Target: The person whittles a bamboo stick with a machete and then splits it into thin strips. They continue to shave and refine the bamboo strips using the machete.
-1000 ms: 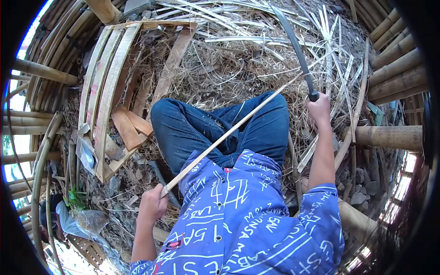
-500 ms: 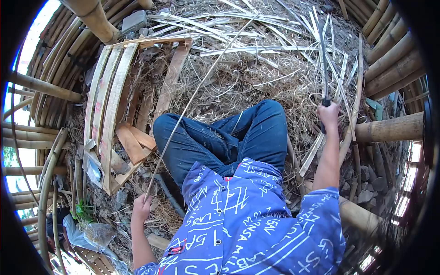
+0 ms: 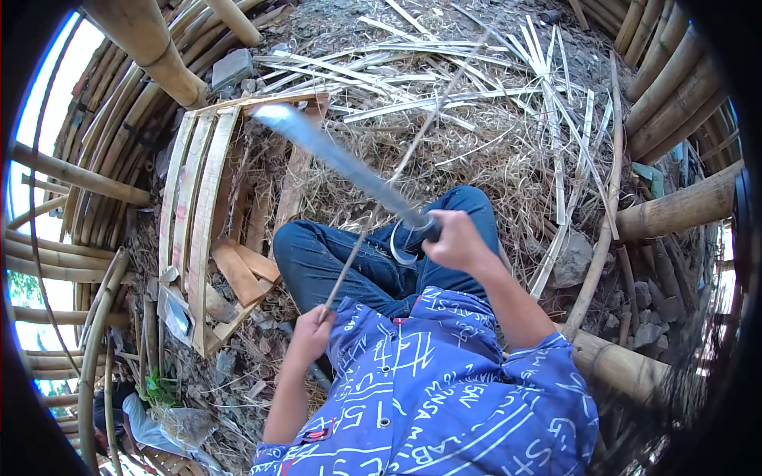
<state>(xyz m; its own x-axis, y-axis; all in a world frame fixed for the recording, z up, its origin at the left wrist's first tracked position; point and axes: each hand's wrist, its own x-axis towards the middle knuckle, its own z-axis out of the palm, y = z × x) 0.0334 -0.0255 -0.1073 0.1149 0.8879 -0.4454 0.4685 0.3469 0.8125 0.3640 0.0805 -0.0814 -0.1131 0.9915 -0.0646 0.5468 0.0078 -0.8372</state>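
My right hand (image 3: 459, 242) is wrapped round the dark handle of a machete (image 3: 337, 163), above my crossed legs. Its long blade, slightly blurred, points up and left and crosses over a thin bamboo strip (image 3: 425, 127) in this view. The near end of that strip is pinched in my left hand (image 3: 311, 335), low by my shirt. From there the strip slants away to the upper right, over the ground. Just below the machete handle a pale curved piece (image 3: 399, 247) shows against my jeans.
A slatted wooden crate (image 3: 208, 230) lies at my left, with short wood pieces (image 3: 238, 270) beside it. Many split bamboo strips (image 3: 476, 99) are spread beyond a bed of shavings (image 3: 508, 170). Bamboo poles (image 3: 679, 206) stand on both sides. A grey block (image 3: 232, 70) sits at far left.
My right hand has come in from the far right, swinging the machete from upright to slanting leftward across the strip. My left hand has moved right and slightly up, still holding the strip.
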